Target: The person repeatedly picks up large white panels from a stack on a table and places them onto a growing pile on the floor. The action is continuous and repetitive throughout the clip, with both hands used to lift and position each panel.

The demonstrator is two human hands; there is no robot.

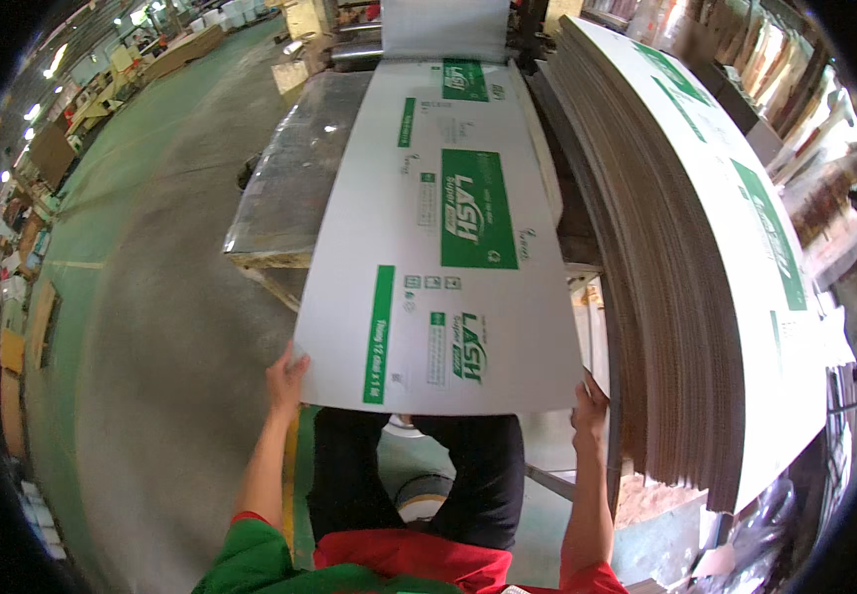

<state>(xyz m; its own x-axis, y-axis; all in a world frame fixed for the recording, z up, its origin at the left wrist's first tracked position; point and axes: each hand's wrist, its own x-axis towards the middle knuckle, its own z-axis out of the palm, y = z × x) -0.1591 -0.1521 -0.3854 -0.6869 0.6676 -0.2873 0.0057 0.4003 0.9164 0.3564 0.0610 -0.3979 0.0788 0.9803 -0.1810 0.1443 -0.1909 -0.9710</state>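
Note:
A long white cardboard sheet point(414, 218) with green printed panels stretches from the machine at the top down to my lap. My left hand point(286, 378) pinches its near left edge, thumb on top. At the near right corner, my right hand point(590, 401) is closed on the opposite edge. The sheet's far end lies at the machine's rollers point(359, 51), and its middle rests over a metal-topped table point(295, 163). My fingers beneath the sheet are hidden.
A tall curved stack of similar cardboard sheets point(666, 267) stands close on my right. Wooden legs point(270, 282) support the table. Grey and green floor point(161, 297) runs along the left, with boards point(45, 322) lying farther off. Wrapped material point(765, 535) sits at lower right.

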